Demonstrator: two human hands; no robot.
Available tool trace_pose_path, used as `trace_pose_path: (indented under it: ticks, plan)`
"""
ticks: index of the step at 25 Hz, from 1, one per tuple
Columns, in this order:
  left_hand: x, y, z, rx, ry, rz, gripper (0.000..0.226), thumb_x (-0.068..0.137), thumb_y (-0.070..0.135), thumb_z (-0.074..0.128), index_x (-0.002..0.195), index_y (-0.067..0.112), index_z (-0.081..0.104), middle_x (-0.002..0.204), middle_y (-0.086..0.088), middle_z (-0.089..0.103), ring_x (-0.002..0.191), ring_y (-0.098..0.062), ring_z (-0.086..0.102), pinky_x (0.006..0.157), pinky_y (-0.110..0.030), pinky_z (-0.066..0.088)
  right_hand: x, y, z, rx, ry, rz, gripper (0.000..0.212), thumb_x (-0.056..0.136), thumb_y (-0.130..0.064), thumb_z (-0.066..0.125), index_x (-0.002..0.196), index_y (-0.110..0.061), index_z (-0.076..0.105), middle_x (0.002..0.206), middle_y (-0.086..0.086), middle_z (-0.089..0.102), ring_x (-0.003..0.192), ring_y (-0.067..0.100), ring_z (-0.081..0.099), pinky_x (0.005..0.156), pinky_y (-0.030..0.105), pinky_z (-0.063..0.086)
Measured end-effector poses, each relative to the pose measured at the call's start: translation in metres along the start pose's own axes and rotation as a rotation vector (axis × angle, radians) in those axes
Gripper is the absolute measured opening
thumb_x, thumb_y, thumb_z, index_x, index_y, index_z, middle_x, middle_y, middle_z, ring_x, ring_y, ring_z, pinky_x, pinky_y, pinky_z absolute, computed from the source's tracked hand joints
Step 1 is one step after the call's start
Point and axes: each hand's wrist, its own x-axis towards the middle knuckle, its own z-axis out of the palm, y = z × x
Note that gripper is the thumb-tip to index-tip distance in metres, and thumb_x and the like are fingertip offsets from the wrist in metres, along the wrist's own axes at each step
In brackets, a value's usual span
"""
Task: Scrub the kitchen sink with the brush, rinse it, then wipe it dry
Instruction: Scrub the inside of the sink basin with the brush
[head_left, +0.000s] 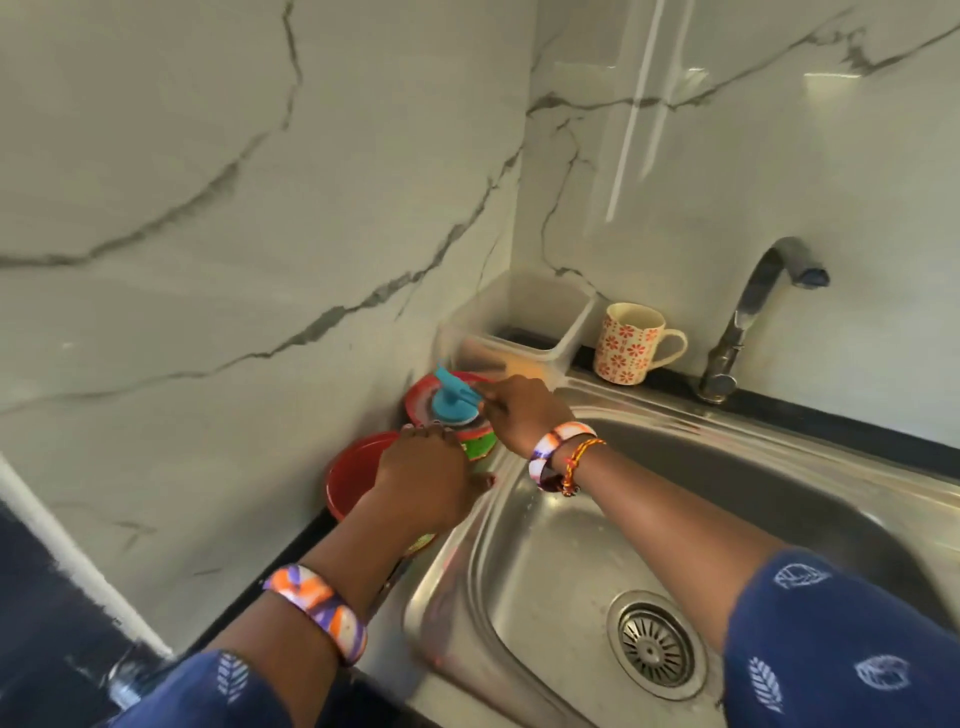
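At sink's (597, 561) far-left corner: right hand (519, 413) pinching blue brush (454, 402) on soap tub (470, 441), left hand (423, 480) curled round tub; scrubbing unbegun, soaped brush wanted in basin.

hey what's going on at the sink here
A person stands at a steel sink that looks empty. Their right hand holds a blue scrub brush over a round red and green tub on the counter at the sink's left edge, while the left hand steadies the tub. A red lid lies beside it. No water shows at the tap, so scrubbing looks not yet begun.
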Motion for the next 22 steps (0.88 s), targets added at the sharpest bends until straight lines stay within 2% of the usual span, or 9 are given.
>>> trace_pose_path:
  ticks: [3,6,8,10,11,14,17,19,22]
  plan:
    - [0.002,-0.009,-0.002,-0.081,-0.009,0.031,0.058,0.097,0.053,0.03,0.131,0.011,0.05,0.134,-0.012,0.051,0.121,-0.028,0.05,0.098,-0.035,0.039,0.001,0.0,0.008,-0.005,-0.02,0.031,0.036,0.097,-0.02,0.043,0.131,-0.02,0.055,0.129,0.012,0.059,0.119,0.032,0.053,0.093,0.03,0.042]
    - [0.001,-0.009,-0.006,-0.068,0.0,0.03,0.055,0.097,0.052,0.03,0.125,0.01,0.054,0.131,-0.012,0.053,0.117,-0.029,0.053,0.092,-0.034,0.042,0.004,-0.001,-0.001,0.102,0.042,0.054,0.036,0.094,-0.016,0.047,0.128,-0.018,0.058,0.123,0.013,0.063,0.116,0.029,0.056,0.091,0.028,0.042]
    - [0.0,-0.005,-0.009,-0.038,0.01,0.033,0.055,0.098,0.051,0.032,0.124,0.009,0.054,0.132,-0.013,0.053,0.12,-0.029,0.052,0.095,-0.034,0.041,0.006,-0.004,-0.017,0.216,0.128,0.062,0.035,0.093,-0.013,0.048,0.126,-0.014,0.06,0.1,0.009,0.069,0.092,0.014,0.065,0.078,0.025,0.045]
    - [0.001,-0.005,-0.013,-0.013,-0.023,0.026,0.055,0.097,0.052,0.034,0.127,0.01,0.053,0.135,-0.012,0.051,0.123,-0.028,0.05,0.099,-0.034,0.039,0.004,-0.012,-0.037,0.447,0.212,0.096,0.033,0.094,-0.009,0.048,0.124,-0.01,0.061,0.067,0.0,0.058,0.047,-0.006,0.05,0.053,0.014,0.039]
    - [0.002,-0.005,-0.014,0.006,-0.044,0.024,0.053,0.096,0.051,0.036,0.129,0.012,0.053,0.136,-0.011,0.051,0.125,-0.027,0.049,0.1,-0.035,0.039,0.0,-0.014,-0.047,0.583,0.253,0.136,0.033,0.094,-0.008,0.048,0.124,-0.009,0.06,0.06,-0.001,0.052,0.033,-0.003,0.04,0.041,0.01,0.032]
    - [-0.003,-0.002,-0.021,0.091,-0.039,0.001,0.047,0.095,0.047,0.045,0.131,0.017,0.051,0.138,-0.007,0.049,0.128,-0.023,0.047,0.104,-0.036,0.037,-0.022,-0.01,-0.081,0.831,0.268,0.231,0.032,0.094,-0.007,0.051,0.125,-0.007,0.059,0.052,0.003,0.051,0.024,0.001,0.027,0.028,0.009,0.019]
    - [0.003,0.03,-0.022,0.016,-0.033,0.189,0.051,0.093,0.047,0.048,0.133,0.015,0.048,0.14,-0.008,0.047,0.129,-0.026,0.046,0.103,-0.036,0.038,-0.069,0.031,-0.116,0.758,0.202,0.32,0.03,0.093,-0.011,0.055,0.123,-0.012,0.06,0.061,0.007,0.05,0.028,0.002,0.028,0.031,0.007,0.019]
    - [0.009,0.067,-0.011,-0.117,-0.145,0.399,0.061,0.092,0.049,0.049,0.14,0.013,0.04,0.148,-0.008,0.038,0.135,-0.025,0.038,0.109,-0.034,0.034,-0.11,0.066,-0.138,0.527,0.106,0.399,0.03,0.09,-0.012,0.059,0.12,-0.018,0.062,0.06,0.002,0.054,0.031,0.002,0.03,0.032,0.009,0.022]
    - [0.026,0.1,0.011,-0.086,-0.273,0.464,0.072,0.091,0.049,0.051,0.147,0.01,0.028,0.156,-0.01,0.022,0.142,-0.025,0.026,0.114,-0.033,0.027,-0.168,0.109,-0.148,0.112,-0.259,0.547,0.031,0.085,-0.008,0.065,0.112,-0.024,0.065,0.043,-0.007,0.055,0.031,0.001,0.035,0.032,0.01,0.027]
